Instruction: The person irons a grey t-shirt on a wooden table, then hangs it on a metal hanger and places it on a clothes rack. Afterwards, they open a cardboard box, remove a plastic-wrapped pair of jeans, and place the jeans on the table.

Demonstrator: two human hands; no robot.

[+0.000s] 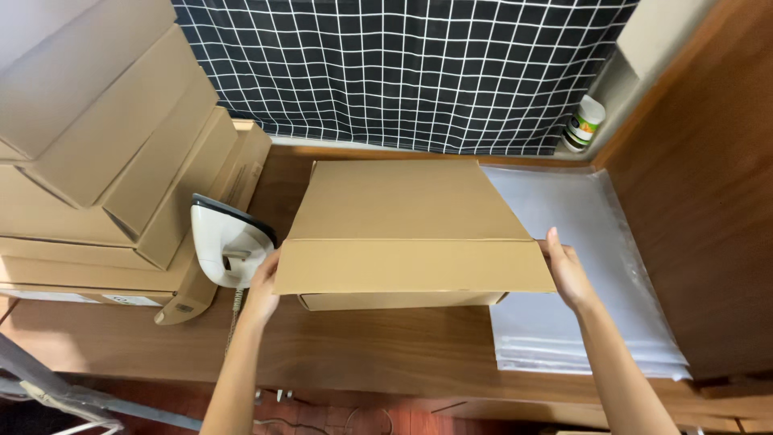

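Observation:
A flat brown cardboard box lies on the wooden table, its front flap folded toward me. My left hand grips the box's left front corner. My right hand holds the right front corner, fingers along the flap's edge. Both arms reach in from the bottom of the view.
A stack of cardboard boxes fills the left side. A white clothes iron stands beside it, close to my left hand. A pile of clear plastic bags lies at the right. A small white bottle sits by the checked curtain.

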